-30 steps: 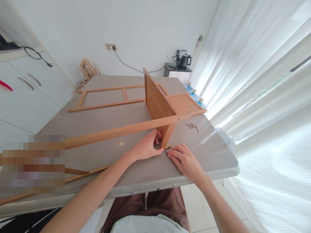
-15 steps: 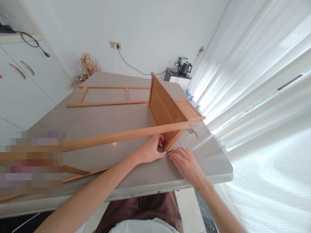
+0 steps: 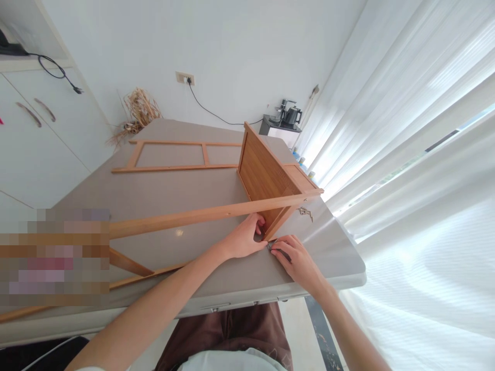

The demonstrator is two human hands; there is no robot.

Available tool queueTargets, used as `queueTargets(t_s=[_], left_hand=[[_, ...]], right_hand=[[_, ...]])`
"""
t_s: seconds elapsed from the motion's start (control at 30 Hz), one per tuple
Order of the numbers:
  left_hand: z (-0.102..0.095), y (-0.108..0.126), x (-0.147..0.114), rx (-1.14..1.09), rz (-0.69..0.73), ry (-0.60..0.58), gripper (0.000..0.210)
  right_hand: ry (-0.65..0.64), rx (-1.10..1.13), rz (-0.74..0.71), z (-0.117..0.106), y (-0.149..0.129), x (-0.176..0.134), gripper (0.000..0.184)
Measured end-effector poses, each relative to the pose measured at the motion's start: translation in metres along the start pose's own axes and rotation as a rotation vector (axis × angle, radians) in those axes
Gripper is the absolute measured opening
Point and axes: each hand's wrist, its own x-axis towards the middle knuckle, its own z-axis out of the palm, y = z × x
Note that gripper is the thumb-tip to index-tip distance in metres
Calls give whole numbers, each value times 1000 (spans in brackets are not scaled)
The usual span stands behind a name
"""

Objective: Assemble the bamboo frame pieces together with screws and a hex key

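Note:
A wooden panel (image 3: 263, 167) stands on edge on the table, between a long wooden rail (image 3: 209, 211) above and the frame piece along the table's near edge. My left hand (image 3: 247, 237) is closed around the panel's near lower corner, its thumb pointing to the joint. Right beside it, my right hand (image 3: 296, 257) pinches a thin bent metal tool, seemingly a hex key (image 3: 269, 247), at that corner. The tool's tip and any screw there are too small to make out. Several loose screws (image 3: 305, 212) lie on the table beyond my right hand.
A ladder-like wooden frame (image 3: 170, 168) lies flat on the grey table (image 3: 154, 193), running to the panel's far end. Behind the panel is another wooden board (image 3: 301, 175). A pixelated patch hides the rail's left end. Curtains (image 3: 425, 154) hang at the right.
The camera view has shifted slightly. My right hand has turned a little with its fingers curled at the corner, while my left hand keeps its hold on the panel.

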Motion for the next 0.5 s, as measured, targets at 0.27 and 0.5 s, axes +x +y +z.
queueTargets(t_s=[0.27, 0.5], left_hand=[[1, -2, -1, 3, -11, -16, 34], [1, -7, -2, 0, 9, -29, 33]], right_hand=[[-7, 142, 130, -9, -11, -10, 22], [61, 321, 286, -5, -13, -11, 16]])
